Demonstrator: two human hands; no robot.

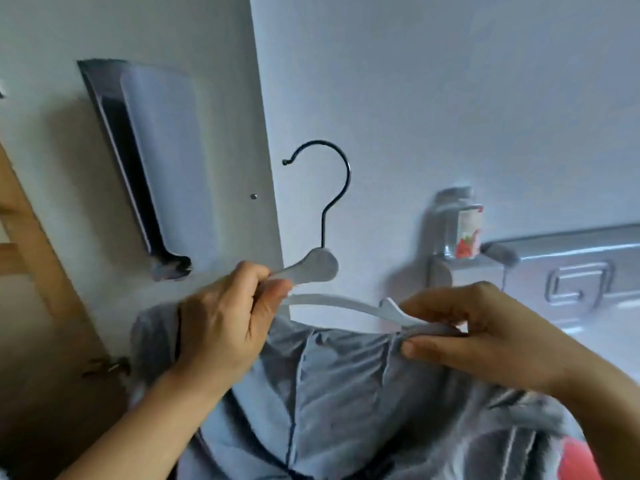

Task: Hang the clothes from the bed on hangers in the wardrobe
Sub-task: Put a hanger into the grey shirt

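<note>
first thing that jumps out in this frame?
The hanger, mid-frame against the white wall, with its black hook standing up. The left hand grips its left arm; the right hand pinches the grey garment at its right end, the cloth draping below. Next: the wall-mounted air conditioner at upper left.

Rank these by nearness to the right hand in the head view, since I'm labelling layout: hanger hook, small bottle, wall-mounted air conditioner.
From the right hand:
1. Small bottle, just above it on the ledge.
2. Hanger hook, up and to its left.
3. Wall-mounted air conditioner, far left.
</note>
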